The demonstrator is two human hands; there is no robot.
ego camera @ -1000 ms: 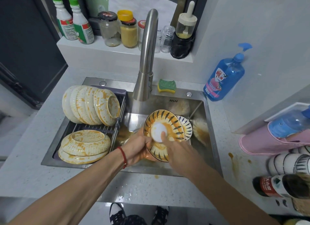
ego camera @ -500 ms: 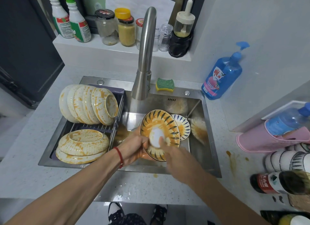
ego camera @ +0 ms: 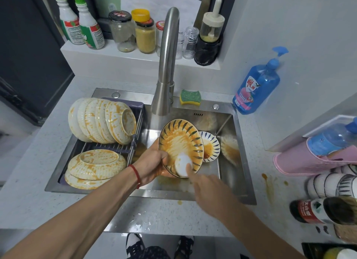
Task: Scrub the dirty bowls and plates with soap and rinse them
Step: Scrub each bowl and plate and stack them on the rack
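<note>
On the near side of the sink (ego camera: 244, 162), the left hand (ego camera: 152, 165) has its grip closed on the lower left rim of a tilted, sauce-smeared plate (ego camera: 180, 142). The right hand (ego camera: 207, 185) presses a white pad (ego camera: 183, 163) against the plate's lower face; its grip cannot be told. Just behind to the right leans a small stained dish (ego camera: 211, 146). Left, stained bowls (ego camera: 102, 120) fill a rack (ego camera: 133, 142). Farther back, a sponge (ego camera: 190, 97) and a blue soap bottle (ego camera: 256, 84).

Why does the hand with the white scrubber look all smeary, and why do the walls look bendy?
In the head view, the right hand is motion-blurred while it rubs the white pad on the plate; the left hand looks sharper. The wide lens bows the sink edges and counter.
</note>
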